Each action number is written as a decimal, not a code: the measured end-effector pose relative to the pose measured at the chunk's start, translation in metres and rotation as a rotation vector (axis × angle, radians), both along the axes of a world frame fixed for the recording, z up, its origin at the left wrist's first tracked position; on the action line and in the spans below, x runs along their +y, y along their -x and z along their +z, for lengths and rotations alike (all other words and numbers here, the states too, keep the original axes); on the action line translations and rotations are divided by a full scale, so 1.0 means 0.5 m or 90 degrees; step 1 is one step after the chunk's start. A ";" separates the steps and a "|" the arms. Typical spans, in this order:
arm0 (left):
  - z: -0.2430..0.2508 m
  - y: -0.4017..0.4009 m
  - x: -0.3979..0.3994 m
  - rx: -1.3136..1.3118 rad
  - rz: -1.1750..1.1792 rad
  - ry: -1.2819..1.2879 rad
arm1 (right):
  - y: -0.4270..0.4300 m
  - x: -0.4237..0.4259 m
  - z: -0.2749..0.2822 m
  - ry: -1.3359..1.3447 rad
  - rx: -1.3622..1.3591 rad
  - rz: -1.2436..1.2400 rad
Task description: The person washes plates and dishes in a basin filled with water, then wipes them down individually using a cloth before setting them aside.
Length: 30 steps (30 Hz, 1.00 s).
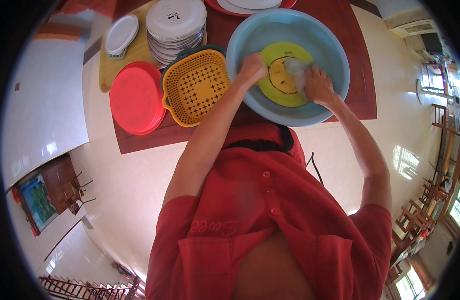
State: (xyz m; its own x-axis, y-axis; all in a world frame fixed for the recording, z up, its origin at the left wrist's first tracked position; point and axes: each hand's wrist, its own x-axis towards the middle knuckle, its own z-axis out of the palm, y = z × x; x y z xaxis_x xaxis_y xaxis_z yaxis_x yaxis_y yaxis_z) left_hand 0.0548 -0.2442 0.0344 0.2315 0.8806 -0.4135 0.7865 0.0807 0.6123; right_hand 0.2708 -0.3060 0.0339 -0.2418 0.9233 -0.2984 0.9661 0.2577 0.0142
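Observation:
A wide light-blue plastic basin [290,23] lies before me, with a round yellow-green plate [269,92] inside it. The plate has an orange middle and a dark drawn face. My left hand [253,68] is closed at the plate's left rim, its fingertips mostly hidden. On the plate's right side, my right hand [319,84] presses a pale, whitish scrubbing mesh or cloth [298,71], slightly blurred. That mesh covers part of the drawn face. Whether water stands in the basin, I cannot tell.
Left of the basin is an orange perforated basket [200,88] in a dark outer one. Red plates or lids [136,99] lie beside it. A tall stack of white plates [176,18] and smaller white plates [121,33] rest on a tan tray [106,77]. A red tub [245,11] holds more white plates behind.

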 end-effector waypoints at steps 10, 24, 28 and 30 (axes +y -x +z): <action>0.004 -0.002 0.014 -0.076 0.049 0.045 | 0.038 0.108 -0.050 -0.193 0.140 0.016; -0.023 0.012 0.011 -0.154 0.160 -0.155 | 0.117 0.006 -0.002 -0.125 0.360 0.270; -0.006 0.001 0.005 -0.154 0.166 -0.109 | 0.036 -0.034 0.017 -0.031 0.292 0.188; 0.008 0.003 -0.004 -0.184 0.161 -0.111 | 0.019 -0.034 0.033 -0.003 0.256 0.141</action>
State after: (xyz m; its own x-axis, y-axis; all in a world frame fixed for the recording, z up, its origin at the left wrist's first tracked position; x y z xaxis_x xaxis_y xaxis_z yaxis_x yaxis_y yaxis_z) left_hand 0.0534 -0.2461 0.0385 0.0839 0.9757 -0.2025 0.5489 0.1243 0.8266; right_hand 0.2611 -0.3229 0.0503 -0.5289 0.8377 -0.1364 0.8172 0.4593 -0.3482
